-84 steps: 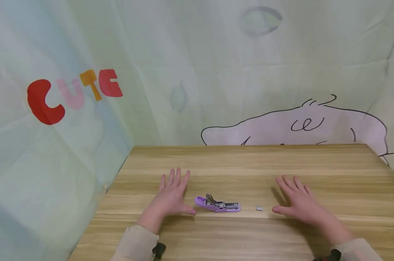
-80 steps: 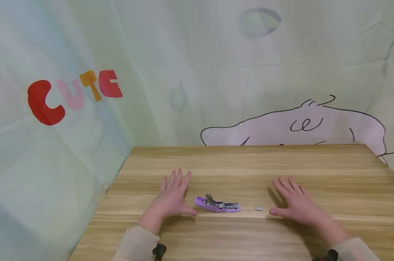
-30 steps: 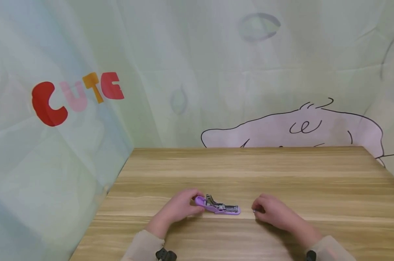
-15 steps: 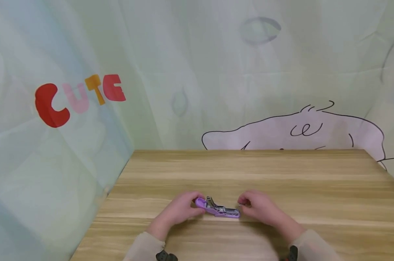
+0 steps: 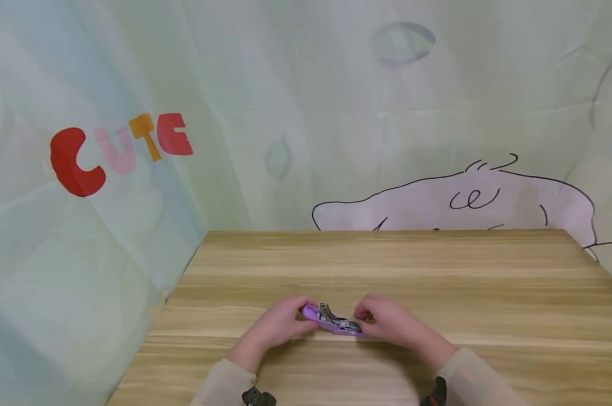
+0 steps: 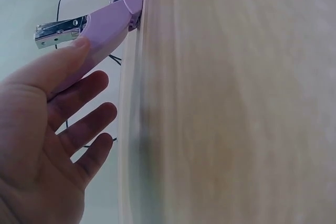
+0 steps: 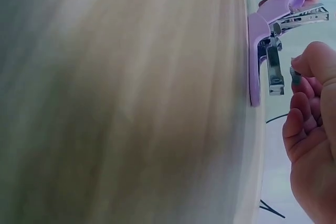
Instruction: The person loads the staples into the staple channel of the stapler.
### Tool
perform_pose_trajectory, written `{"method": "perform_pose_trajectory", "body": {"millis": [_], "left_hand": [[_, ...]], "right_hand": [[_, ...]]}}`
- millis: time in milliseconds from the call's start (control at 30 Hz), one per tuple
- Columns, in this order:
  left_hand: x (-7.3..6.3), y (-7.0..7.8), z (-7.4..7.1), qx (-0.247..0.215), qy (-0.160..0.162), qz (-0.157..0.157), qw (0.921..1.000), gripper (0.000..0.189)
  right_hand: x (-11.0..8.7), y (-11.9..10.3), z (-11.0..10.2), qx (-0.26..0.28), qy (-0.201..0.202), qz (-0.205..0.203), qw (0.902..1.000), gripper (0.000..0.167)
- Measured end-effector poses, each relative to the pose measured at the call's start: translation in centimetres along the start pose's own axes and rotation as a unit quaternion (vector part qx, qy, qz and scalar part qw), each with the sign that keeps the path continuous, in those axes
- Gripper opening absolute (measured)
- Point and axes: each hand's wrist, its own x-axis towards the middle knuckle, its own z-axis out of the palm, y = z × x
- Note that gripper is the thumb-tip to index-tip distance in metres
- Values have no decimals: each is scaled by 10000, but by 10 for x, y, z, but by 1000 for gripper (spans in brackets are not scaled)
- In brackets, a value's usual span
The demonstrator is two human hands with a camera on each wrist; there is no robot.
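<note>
A purple stapler (image 5: 328, 325) lies on the table with its top swung back, its metal inner parts bare. My left hand (image 5: 283, 322) grips the raised purple handle end between thumb and index finger; in the left wrist view its other fingers are spread and loosely bent. In the right wrist view my right hand (image 7: 315, 108) pinches a short grey strip of staples (image 7: 295, 76) between thumb and index finger. The strip is beside and just above the open metal staple channel (image 7: 274, 69). In the head view the right fingertips overlap the stapler's front end and hide it.
The wood-grain table (image 5: 438, 265) extends behind and to both sides of the hands. A printed cloth backdrop (image 5: 285, 113) hangs along its left and far edges. Dark bands with devices (image 5: 258, 397) sit at both wrists.
From open and spread, both hands have closed in. The left has taken hold of the stapler's handle; the right has picked up the staple strip from the table and brought it leftward to the stapler.
</note>
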Motion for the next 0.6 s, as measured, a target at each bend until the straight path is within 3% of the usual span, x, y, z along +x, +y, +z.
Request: {"method": "perform_pose_trajectory", "body": {"millis": [267,600], "left_hand": [[-1,-4,2,-62,10,11,10000,24],[1,-5,2,-110,22,-9,9999,24]], "right_hand": [[2,-4,4,-123,-200,-162,9996,10],[2,-2,3,-61,-342,4,9994,12]]}}
